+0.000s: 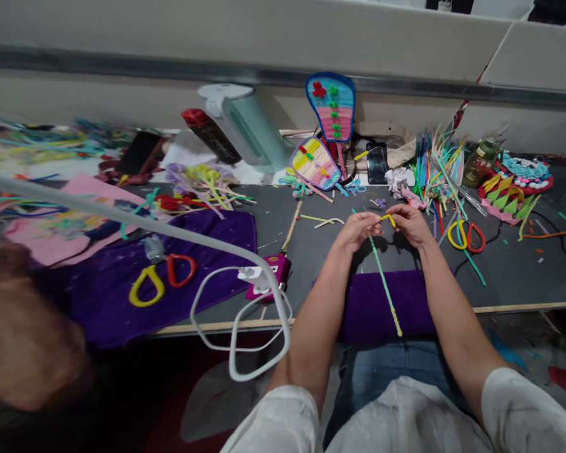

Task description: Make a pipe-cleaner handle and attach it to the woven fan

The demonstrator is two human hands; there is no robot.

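My left hand (360,230) is closed, fingertips pinched together. A long pipe cleaner stem (381,275), pale green fading to yellow at its lower end, passes through or under those fingers and hangs toward my lap. Between my two hands is a short bent yellow pipe cleaner (388,219). My right hand (410,224) is closed with its fingers at the right part of this yellow piece. The exact contact of each fingertip is too small to make out. A folded purple cloth (382,302) lies under my forearms at the table edge.
Yellow-and-red-handled scissors (466,236) lie right; another pair (163,277) lies on a purple cloth left. A white cable (236,242) arches across the foreground by a magenta box (274,277). Pipe cleaner bundles (441,167) and a jug (245,126) stand behind. Another person's hand (23,314) is left.
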